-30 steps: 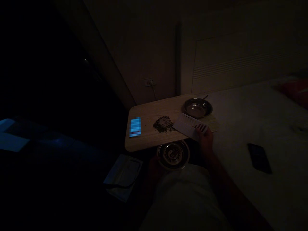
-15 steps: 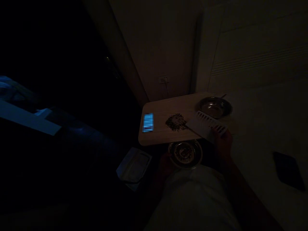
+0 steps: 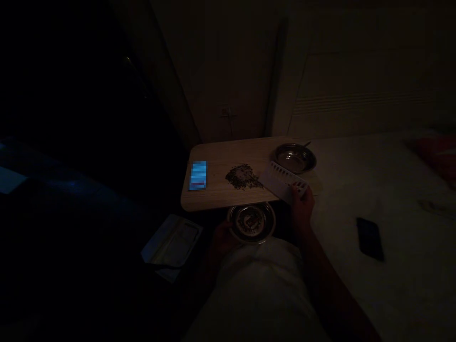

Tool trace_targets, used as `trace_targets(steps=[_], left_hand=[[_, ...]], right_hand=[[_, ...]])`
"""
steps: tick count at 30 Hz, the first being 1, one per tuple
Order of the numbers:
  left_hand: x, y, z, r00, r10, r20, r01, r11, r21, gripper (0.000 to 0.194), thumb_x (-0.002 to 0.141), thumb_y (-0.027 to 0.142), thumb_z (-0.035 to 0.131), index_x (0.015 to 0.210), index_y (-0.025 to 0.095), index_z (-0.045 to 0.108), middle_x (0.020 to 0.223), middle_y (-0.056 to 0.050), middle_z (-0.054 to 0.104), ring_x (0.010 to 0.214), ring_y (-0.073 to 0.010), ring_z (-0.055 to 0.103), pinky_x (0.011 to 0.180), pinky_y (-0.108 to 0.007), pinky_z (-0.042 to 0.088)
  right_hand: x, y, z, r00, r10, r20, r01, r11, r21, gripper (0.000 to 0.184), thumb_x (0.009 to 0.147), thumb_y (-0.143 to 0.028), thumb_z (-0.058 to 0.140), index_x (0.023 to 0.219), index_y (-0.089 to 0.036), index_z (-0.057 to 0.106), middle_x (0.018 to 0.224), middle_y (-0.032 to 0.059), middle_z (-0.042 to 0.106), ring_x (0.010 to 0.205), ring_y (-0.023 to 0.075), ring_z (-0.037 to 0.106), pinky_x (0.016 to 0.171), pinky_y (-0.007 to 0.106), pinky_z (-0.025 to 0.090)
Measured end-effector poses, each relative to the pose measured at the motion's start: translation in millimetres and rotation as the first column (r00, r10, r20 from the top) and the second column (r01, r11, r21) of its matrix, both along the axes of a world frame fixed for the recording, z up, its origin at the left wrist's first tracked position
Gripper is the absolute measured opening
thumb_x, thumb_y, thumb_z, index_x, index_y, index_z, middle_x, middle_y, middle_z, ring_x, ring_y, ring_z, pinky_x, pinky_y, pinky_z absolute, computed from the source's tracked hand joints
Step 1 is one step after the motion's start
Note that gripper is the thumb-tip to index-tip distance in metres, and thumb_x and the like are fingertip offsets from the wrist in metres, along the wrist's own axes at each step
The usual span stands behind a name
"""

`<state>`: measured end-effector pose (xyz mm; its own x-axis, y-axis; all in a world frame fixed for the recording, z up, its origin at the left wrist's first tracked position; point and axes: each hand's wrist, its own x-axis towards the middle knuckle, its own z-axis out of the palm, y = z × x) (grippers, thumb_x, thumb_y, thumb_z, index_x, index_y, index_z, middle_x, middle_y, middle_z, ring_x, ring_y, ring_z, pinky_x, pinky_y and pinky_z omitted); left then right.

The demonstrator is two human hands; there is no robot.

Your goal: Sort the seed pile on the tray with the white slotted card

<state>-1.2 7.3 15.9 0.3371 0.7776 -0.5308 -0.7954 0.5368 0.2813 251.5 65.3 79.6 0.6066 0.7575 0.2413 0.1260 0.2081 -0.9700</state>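
Head view, very dark: right hand [image 3: 302, 202] pinching the near right end of a white slotted plastic strip [image 3: 276, 184], far end at the right edge of a loose heap of small dark bits [image 3: 243, 176] on the pale wood tabletop [image 3: 217, 152]. Left hand [image 3: 225, 235] clasping the left rim of a round shiny metal bowl [image 3: 270, 224], just below the tabletop's near edge, dark bits inside; finger detail unclear. Second metal bowl [image 3: 294, 162] behind strip.
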Motion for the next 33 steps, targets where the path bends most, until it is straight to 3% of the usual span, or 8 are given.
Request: trace_targets(steps=[8, 16, 23, 33], left_hand=[[2.6, -2.2, 3.7, 1.000, 0.023, -0.007, -0.022, 1.000, 0.018, 0.031, 0.072, 0.010, 0.060, 0.101, 0.007, 0.072, 0.094, -0.014, 0.078, 0.087, -0.0270, 0.073, 0.096, -0.040, 0.049], [-0.2, -2.4, -6.4, 1.000, -0.015, 0.023, 0.014, 1.000, 0.028, 0.035, 0.073, 0.013, 0.060, 0.106, 0.007, 0.070, 0.097, -0.015, 0.078, 0.094, -0.0301, 0.073, 0.096, -0.044, 0.049], [-1.6, -1.3, -10.5, 0.999, -0.027, 0.031, 0.027, 1.000, 0.010, 0.039, 0.073, 0.012, 0.059, 0.111, 0.010, 0.069, 0.102, -0.013, 0.078, 0.102, -0.0308, 0.071, 0.101, -0.046, 0.047], [1.6, -0.8, -10.6, 1.000, 0.020, 0.009, -0.020, 0.999, 0.046, 0.032, 0.071, 0.009, 0.060, 0.100, 0.010, 0.073, 0.093, -0.012, 0.079, 0.095, -0.0292, 0.072, 0.101, -0.042, 0.047]], right_hand=[[1.3, -0.2, -6.8, 1.000, -0.023, -0.011, 0.023, 1.000, -0.003, 0.028, 0.084, -0.044, 0.063, 0.098, -0.019, 0.065, 0.092, 0.0029, 0.067, 0.081, 0.0193, 0.060, 0.078, 0.034, 0.048], [2.5, 0.7, -6.4, 0.998, -0.017, -0.066, 0.018, 1.000, 0.021, 0.028, 0.074, -0.038, 0.069, 0.094, -0.018, 0.066, 0.090, 0.0030, 0.068, 0.084, 0.0204, 0.061, 0.081, 0.036, 0.048], [-6.3, -4.5, 3.0, 0.997, 0.067, -0.034, -0.068, 0.997, -0.036, 0.032, 0.072, -0.040, 0.073, 0.095, -0.019, 0.067, 0.091, 0.0053, 0.073, 0.083, 0.0221, 0.065, 0.077, 0.036, 0.052], [-25.1, -6.4, -7.1, 0.962, 0.256, -0.089, -0.265, 0.959, -0.103, 0.033, 0.072, -0.038, 0.074, 0.097, -0.018, 0.069, 0.095, 0.0071, 0.075, 0.084, 0.0237, 0.067, 0.076, 0.038, 0.054]])
